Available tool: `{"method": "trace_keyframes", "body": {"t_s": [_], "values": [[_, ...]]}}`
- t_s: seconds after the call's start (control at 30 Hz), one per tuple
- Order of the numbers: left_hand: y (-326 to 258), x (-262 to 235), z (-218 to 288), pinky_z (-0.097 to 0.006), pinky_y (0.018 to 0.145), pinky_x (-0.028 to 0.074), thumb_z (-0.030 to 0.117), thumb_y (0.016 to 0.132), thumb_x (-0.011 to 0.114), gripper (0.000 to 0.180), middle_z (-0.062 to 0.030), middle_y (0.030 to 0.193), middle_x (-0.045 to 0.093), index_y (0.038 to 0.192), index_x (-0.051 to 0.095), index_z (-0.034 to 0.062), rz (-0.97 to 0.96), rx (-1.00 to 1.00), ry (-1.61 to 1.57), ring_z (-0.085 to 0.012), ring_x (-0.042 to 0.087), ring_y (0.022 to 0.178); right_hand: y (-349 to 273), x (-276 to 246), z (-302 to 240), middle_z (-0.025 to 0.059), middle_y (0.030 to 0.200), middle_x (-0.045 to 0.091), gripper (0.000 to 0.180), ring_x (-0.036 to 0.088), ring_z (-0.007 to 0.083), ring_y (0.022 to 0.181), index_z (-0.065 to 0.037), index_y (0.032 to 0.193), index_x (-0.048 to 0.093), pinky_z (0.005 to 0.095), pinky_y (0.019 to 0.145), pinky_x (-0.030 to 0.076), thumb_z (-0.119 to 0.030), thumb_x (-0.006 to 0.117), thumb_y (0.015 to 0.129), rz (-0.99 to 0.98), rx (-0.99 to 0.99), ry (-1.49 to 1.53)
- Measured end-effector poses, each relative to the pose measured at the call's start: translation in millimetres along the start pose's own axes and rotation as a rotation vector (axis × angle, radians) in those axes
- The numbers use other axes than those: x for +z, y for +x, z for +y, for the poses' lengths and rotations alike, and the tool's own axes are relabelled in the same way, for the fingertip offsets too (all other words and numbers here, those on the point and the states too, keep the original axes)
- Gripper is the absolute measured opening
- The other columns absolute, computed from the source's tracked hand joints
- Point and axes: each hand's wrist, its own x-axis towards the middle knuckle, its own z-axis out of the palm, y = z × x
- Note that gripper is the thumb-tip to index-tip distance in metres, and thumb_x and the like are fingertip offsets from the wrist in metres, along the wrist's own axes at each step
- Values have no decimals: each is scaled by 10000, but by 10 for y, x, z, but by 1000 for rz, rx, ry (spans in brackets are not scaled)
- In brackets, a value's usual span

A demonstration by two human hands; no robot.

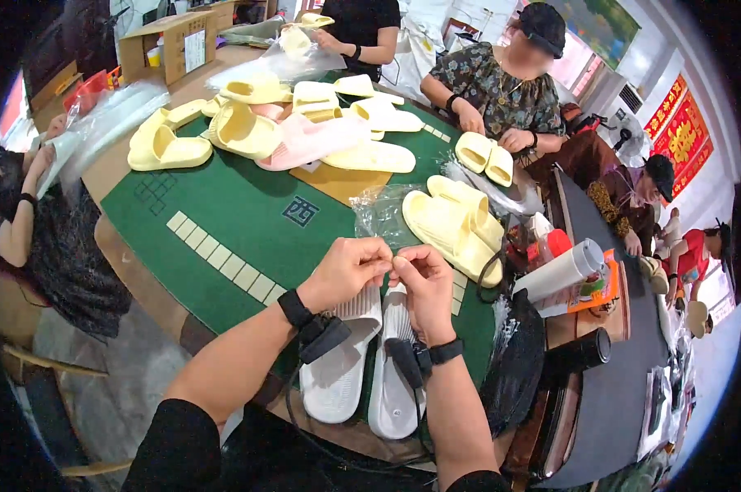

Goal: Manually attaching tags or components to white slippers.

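My left hand [350,266] and my right hand [426,287] meet fingertip to fingertip, both pinched closed. Whatever lies between the fingers is too small to make out. Just below them is a pair of white ribbed slippers, the left slipper [334,392] and the right slipper [395,403] side by side, their upper ends partly covered by my hands. Beyond my right hand rests a pair of pale yellow slippers [448,225], with a crumpled clear plastic bag [379,211] beside it.
A heap of yellow slippers [247,129] and a pink slipper [305,141] covers the far side of the green mat [231,201]. Co-workers sit around; one handles yellow slippers [485,157]. At right stand a white tumbler [559,271], a black cylinder [579,351] and a black bag [514,361].
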Motion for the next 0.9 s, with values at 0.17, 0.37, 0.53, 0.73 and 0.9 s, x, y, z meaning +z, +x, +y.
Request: {"method": "trace_keyframes", "body": {"t_s": [0.17, 0.37, 0.53, 0.73, 0.9], "values": [[17, -21, -51, -240, 582, 445, 41, 909, 578, 79, -18, 695, 592, 861, 606, -15, 36, -10, -53, -70, 534, 623, 13, 15, -4, 30, 845, 630, 59, 599, 87, 692, -18, 913, 600, 239, 625, 523, -24, 654, 889, -3, 9, 18], [61, -21, -84, -246, 599, 461, 55, 919, 577, 86, -24, 704, 595, 873, 596, -15, 19, -31, -88, -81, 558, 638, 27, -5, -20, 22, 855, 627, 68, 596, 93, 700, -28, 936, 603, 238, 611, 516, -22, 654, 891, 43, 18, 57], [46, -31, -130, -253, 595, 465, 57, 900, 575, 83, -35, 691, 601, 860, 593, -12, 21, -3, -74, -89, 570, 634, 12, 31, -45, 20, 844, 621, 69, 584, 91, 691, -26, 948, 609, 237, 609, 503, -12, 646, 891, 57, 26, 60], [40, -41, -79, -229, 607, 441, 83, 935, 571, 105, -6, 718, 587, 881, 591, -3, -6, -44, -4, -63, 546, 653, 14, -1, -36, 20, 834, 615, 53, 573, 88, 696, -25, 925, 604, 230, 612, 483, -20, 645, 892, 16, 14, -21], [53, -13, -59, -231, 588, 436, 77, 931, 580, 100, -9, 700, 584, 863, 591, 4, 16, -19, 18, -64, 540, 638, 17, -51, -22, 23, 836, 616, 55, 572, 88, 693, -25, 922, 602, 231, 608, 480, -22, 647, 891, 16, 12, -33]]}}
